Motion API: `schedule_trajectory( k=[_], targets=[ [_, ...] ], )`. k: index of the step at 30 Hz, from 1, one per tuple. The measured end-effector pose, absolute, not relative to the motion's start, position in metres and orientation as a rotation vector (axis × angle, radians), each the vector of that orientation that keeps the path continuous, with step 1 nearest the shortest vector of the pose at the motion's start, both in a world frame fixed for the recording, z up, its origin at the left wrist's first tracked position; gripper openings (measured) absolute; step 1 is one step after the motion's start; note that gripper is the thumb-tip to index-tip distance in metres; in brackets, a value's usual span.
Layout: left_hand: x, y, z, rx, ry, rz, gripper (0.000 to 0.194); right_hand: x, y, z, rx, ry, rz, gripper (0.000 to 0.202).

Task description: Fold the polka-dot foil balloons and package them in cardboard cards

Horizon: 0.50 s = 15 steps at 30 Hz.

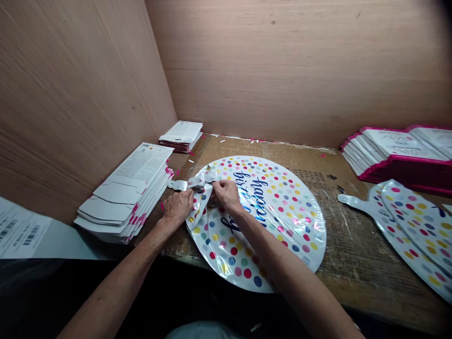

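Observation:
A round white foil balloon (289,221) with coloured dots and blue "happy birthday" lettering lies flat on the cardboard-covered table. Its left edge, near the silvery neck (178,185), is creased and bunched up. My left hand (179,205) pinches this edge from the near left side. Just right of it, my right hand (226,194) has its fingers closed on the same folded foil. The fingertips of both hands are partly hidden by the creases. My right forearm crosses over the balloon and covers part of the lettering.
Stacked white printed card packets (123,188) stand at the left, with a smaller stack (181,134) behind. More dotted foil balloons (406,221) lie at the right. Pink-edged packets (399,146) are piled behind them. Wooden panels (282,70) enclose the back and left.

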<state>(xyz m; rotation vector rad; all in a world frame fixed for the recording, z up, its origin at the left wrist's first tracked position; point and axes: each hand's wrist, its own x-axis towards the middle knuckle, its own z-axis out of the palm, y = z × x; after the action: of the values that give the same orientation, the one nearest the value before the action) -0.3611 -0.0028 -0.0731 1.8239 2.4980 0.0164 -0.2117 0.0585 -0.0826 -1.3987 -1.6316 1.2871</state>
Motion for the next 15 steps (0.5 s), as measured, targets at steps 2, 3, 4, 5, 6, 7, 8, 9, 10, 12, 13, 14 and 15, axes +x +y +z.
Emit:
schedule_trajectory(
  k=[2,3,4,5,6,7,8,9,10,12,13,14,15],
  targets=[
    [-0.359,-0.003,-0.068,1.830,2.475,-0.032,0.044,-0.179,0.064,-0.078,-1.403,-1.549,1.298,0.026],
    [-0.355,-0.004,-0.064,1.840,2.465,-0.052,0.044,-0.161,0.066,-0.076,-1.405,-1.511,1.299,0.026],
    [-0.348,-0.006,-0.060,1.860,2.461,-0.041,0.043,-0.144,0.068,-0.073,-1.408,-1.477,1.297,0.027],
    [-0.339,-0.007,-0.055,1.890,2.457,0.019,0.041,-0.129,0.068,-0.070,-1.410,-1.448,1.295,0.028],
    [-0.329,-0.009,-0.050,1.930,2.446,0.129,0.039,-0.117,0.067,-0.067,-1.412,-1.425,1.295,0.029],
    [-0.316,-0.011,-0.046,1.964,2.427,0.284,0.039,-0.108,0.066,-0.065,-1.400,-1.416,1.301,0.030],
    [-0.304,-0.011,-0.042,1.976,2.395,0.465,0.040,-0.103,0.064,-0.063,-1.368,-1.419,1.318,0.030],
    [-0.293,-0.010,-0.039,1.960,2.347,0.653,0.040,-0.102,0.062,-0.061,-1.319,-1.431,1.341,0.028],
    [-0.284,-0.007,-0.037,1.916,2.285,0.830,0.039,-0.104,0.061,-0.059,-1.258,-1.446,1.369,0.025],
    [-0.276,0.002,-0.038,1.737,2.121,1.120,0.037,-0.119,0.059,-0.057,-1.122,-1.493,1.434,0.022],
    [-0.276,0.007,-0.041,1.632,2.004,1.223,0.039,-0.129,0.060,-0.056,-1.072,-1.530,1.464,0.021],
    [-0.279,0.012,-0.044,1.522,1.877,1.296,0.043,-0.140,0.061,-0.055,-1.047,-1.574,1.489,0.019],
    [-0.284,0.016,-0.048,1.409,1.754,1.344,0.047,-0.151,0.062,-0.054,-1.034,-1.622,1.511,0.018]
  ],
)
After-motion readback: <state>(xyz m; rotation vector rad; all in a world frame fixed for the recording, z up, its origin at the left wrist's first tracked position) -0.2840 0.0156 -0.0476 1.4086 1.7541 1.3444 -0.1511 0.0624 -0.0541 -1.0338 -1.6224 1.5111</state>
